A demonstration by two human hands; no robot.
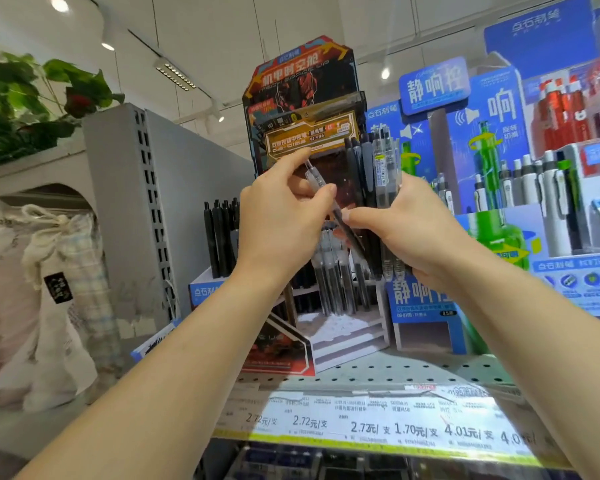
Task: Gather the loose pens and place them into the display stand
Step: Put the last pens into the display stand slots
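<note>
Frame centre: my right hand (409,233) clasps the pen bundle (378,174); my left hand (284,216) pinches one pen (321,188) before the stand (302,98). Light, stiff, slick barrels; best pinched mid-barrel.

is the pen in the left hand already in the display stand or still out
Out. The left hand pinches the single pen, tilted, in front of the display stand, above its slots; the right hand grips a bundle of pens.
</note>
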